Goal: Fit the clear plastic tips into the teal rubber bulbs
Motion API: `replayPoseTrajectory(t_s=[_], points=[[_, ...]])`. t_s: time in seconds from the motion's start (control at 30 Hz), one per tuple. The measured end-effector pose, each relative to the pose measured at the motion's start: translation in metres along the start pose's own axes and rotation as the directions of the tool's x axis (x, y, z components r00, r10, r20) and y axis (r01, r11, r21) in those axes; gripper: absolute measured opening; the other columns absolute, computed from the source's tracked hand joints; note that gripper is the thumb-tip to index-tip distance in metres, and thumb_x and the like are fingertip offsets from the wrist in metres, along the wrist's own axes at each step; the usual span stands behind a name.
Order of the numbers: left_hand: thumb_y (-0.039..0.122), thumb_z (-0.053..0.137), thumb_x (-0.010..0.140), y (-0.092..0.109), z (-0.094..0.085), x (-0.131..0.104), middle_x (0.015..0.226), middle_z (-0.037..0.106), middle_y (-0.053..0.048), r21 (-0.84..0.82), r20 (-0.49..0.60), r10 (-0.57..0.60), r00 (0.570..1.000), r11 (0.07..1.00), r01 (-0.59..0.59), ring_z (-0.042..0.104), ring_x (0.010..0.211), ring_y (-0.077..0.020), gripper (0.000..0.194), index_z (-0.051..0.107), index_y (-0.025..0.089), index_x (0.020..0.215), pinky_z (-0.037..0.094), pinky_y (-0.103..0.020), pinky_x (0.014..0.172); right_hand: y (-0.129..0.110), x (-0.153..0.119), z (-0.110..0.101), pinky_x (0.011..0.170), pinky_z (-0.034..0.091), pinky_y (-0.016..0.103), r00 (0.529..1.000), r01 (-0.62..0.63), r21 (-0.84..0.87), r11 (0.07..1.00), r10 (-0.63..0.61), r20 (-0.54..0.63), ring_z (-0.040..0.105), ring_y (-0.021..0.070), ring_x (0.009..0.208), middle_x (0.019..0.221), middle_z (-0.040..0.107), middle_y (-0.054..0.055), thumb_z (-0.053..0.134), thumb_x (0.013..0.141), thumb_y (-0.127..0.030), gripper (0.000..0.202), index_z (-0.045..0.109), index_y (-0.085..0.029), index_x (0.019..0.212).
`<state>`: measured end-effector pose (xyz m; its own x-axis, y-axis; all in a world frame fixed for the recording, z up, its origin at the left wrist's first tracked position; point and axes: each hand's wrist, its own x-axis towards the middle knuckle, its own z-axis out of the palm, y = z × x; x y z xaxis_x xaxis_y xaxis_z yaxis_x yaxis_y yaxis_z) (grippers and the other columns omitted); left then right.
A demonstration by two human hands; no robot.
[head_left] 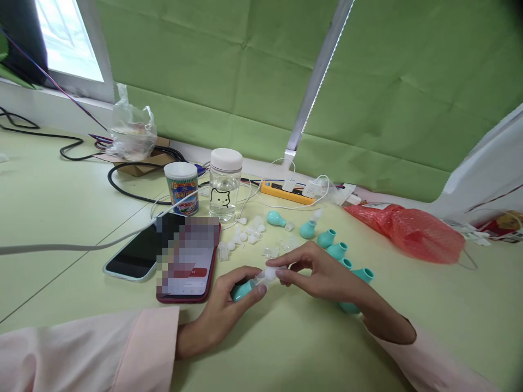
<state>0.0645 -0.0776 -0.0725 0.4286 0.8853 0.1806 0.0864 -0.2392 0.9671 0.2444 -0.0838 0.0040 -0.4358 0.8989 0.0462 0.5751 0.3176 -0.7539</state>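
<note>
My left hand is wrapped round a teal rubber squeeze bulb, which lies tilted with its clear plastic neck pointing up and to the right. Between the thumb and fingers of my right hand is a small white soft tip, touching the end of that clear neck. How far the tip sits on the neck I cannot tell. Beyond my hands lie loose white tips and clear plastic connectors. Several open-mouthed teal bulbs stand in a row behind my right hand, partly hidden by it.
Two phones, one dark-screened and one lit, lie left of my hands, with a white cable across them. Behind stand a printed can and a water bottle. A yellow power strip and red bubble-wrap are farther right.
</note>
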Motion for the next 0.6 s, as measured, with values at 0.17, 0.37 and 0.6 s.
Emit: replayPoseTrajectory(t_s=[0.17, 0.37, 0.6], points=[[0.031, 0.057, 0.076, 0.000, 0.001, 0.000, 0.085, 0.064, -0.001, 0.013, 0.027, 0.007, 1.000, 1.000, -0.008, 0.056, 0.080, -0.0183, 0.016, 0.062, 0.020, 0.087, 0.043, -0.025, 0.071, 0.003, 0.003, -0.003, 0.044, 0.042, 0.020, 0.996, -0.013, 0.021, 1.000, 0.011, 0.088, 0.051, 0.0088, 0.048, 0.058, 0.062, 0.000, 0.050, 0.078, -0.027, 0.022, 0.067, -0.022, 0.092], [0.030, 0.056, 0.078, -0.001, 0.001, -0.002, 0.085, 0.064, -0.001, 0.028, 0.017, 0.020, 1.000, 0.999, -0.021, 0.055, 0.080, -0.0177, 0.015, 0.060, 0.019, 0.087, 0.041, -0.024, 0.071, 0.018, 0.012, 0.000, 0.054, 0.050, 0.024, 0.973, -0.186, 0.324, 0.928, 0.126, 0.196, 0.060, 0.0115, 0.053, 0.060, 0.064, 0.003, 0.057, 0.072, -0.040, 0.031, 0.068, -0.014, 0.084], [0.030, 0.052, 0.080, 0.000, 0.001, -0.001, 0.082, 0.062, -0.001, -0.020, 0.022, -0.009, 1.000, 1.000, 0.010, 0.054, 0.079, -0.0183, 0.014, 0.058, 0.018, 0.083, 0.041, -0.024, 0.070, 0.023, 0.016, 0.014, 0.056, 0.052, 0.025, 0.980, -0.199, 0.384, 0.902, 0.170, 0.107, 0.061, 0.0123, 0.052, 0.059, 0.065, 0.005, 0.057, 0.069, -0.047, 0.037, 0.068, -0.012, 0.076]])
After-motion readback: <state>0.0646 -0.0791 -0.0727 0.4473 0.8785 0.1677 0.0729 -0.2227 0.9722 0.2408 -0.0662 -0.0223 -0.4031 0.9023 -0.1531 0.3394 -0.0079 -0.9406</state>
